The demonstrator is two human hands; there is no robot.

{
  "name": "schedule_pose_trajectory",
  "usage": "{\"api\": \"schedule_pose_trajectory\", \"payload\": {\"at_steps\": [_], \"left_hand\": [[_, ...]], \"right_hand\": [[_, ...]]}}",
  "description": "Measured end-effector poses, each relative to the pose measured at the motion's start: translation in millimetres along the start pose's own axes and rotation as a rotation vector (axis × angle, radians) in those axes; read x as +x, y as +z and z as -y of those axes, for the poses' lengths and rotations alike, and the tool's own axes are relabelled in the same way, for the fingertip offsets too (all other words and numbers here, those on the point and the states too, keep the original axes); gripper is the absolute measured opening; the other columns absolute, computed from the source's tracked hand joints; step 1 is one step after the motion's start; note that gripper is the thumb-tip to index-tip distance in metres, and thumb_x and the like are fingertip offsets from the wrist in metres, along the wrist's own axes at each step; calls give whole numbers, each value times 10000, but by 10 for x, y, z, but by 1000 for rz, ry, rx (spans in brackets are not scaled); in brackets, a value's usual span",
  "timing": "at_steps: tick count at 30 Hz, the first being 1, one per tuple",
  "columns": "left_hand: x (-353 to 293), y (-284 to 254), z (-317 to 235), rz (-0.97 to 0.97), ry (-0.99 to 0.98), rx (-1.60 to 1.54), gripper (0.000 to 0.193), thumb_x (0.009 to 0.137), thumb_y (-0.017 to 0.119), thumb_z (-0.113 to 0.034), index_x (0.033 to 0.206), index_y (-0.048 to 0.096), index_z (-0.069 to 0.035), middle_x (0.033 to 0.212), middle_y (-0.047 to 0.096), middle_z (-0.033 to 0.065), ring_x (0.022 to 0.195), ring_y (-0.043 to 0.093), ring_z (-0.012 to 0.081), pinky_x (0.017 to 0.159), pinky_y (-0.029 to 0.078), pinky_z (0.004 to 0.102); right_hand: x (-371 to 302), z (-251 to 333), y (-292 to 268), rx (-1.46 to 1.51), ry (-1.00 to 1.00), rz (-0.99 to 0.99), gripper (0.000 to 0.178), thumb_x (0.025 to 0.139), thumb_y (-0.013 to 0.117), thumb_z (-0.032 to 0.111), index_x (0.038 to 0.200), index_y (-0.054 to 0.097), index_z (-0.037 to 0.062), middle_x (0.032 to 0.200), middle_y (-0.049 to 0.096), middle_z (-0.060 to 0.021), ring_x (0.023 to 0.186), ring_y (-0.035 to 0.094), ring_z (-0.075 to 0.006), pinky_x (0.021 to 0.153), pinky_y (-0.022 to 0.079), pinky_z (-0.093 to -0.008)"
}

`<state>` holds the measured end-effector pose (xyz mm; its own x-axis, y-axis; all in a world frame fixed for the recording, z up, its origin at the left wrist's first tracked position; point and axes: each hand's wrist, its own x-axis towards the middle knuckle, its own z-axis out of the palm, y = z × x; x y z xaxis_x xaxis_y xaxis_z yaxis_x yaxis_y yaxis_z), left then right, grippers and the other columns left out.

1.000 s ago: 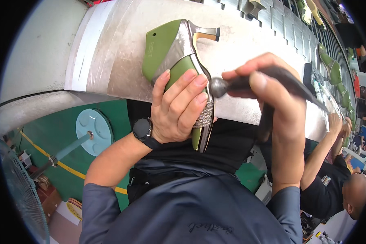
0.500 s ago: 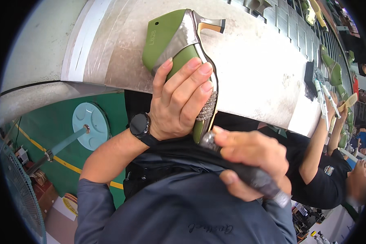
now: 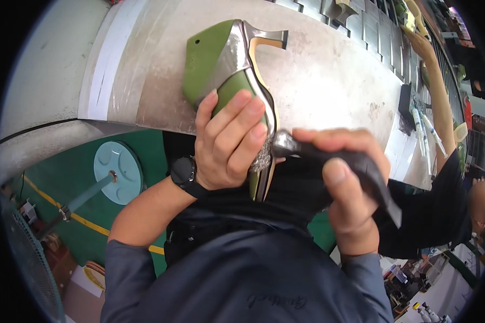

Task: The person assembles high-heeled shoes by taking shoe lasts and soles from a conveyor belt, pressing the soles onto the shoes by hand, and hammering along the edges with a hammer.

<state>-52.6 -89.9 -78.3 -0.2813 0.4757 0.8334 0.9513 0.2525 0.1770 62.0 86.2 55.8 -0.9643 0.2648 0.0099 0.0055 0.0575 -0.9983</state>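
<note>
A silver high-heeled shoe (image 3: 236, 51) on a green shoe last (image 3: 206, 64) lies on its side at the table's edge, heel away from me and sole facing right. My left hand (image 3: 229, 137) wraps over its forepart, fingers on the upper beside a glittery strap (image 3: 262, 156). The toe juts past the table's edge toward me. My right hand (image 3: 355, 177) is closed round a dark hammer (image 3: 361, 161). Its rounded shiny face meets or nearly meets the sole's edge near the strap; exact contact I cannot tell. The hammer's tapered end points down right.
The pale worktable (image 3: 328, 81) borders a slatted metal conveyor (image 3: 372, 27). White-and-blue pen-like tools (image 3: 420, 129) and a black box (image 3: 406, 99) stand at its right. A co-worker's arm (image 3: 441, 102) reaches along there. A pale blue round base (image 3: 118, 172) and a fan (image 3: 24, 253) are left.
The hammer has moved up along the sole from the toe to the strap area. My left hand and shoe have shifted slightly left and nearer me. The co-worker's arm now reaches farther up.
</note>
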Motion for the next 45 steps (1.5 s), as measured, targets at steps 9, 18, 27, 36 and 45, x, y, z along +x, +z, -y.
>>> {"api": "schedule_pose_trajectory", "payload": {"at_steps": [9,18,27,36,45], "left_hand": [[7,31,-77,-52,-92,-46,352,1040,638,-183,1355,508,-95,1373,639,135,1308,628,316,1212,360,578],[-44,36,-97,-19,-129,-84,361,1022,633,-123,1359,505,-106,1374,637,129,1307,631,320,1208,355,604],[-92,165,-92,-102,-117,-18,360,1052,605,-202,1390,493,-147,1407,612,46,1346,603,263,1228,325,605],[-131,107,-123,-60,-147,-31,400,1049,601,-283,1422,492,-191,1413,595,-33,1354,588,183,1249,289,583],[-91,124,-129,-76,-163,-60,431,1040,611,-303,1439,487,-196,1410,603,-47,1358,583,163,1252,291,573]], "right_hand": [[-151,102,-40,244,-279,-141,407,968,750,242,1193,580,-52,1238,668,-338,1193,686,-442,1008,578,-472],[152,29,-83,-65,-53,39,312,879,764,31,1146,652,-83,1129,744,-278,1104,739,-325,1002,567,-405],[1009,153,-159,-98,403,113,408,799,713,322,973,676,-45,982,775,-270,803,750,-236,730,576,-310],[1380,104,-43,-72,488,162,377,770,716,258,976,678,-56,965,769,-276,885,771,-331,897,612,-400],[1776,126,-107,-211,518,354,364,756,744,318,904,704,-12,899,794,-199,494,546,-84,455,430,-216]]}}
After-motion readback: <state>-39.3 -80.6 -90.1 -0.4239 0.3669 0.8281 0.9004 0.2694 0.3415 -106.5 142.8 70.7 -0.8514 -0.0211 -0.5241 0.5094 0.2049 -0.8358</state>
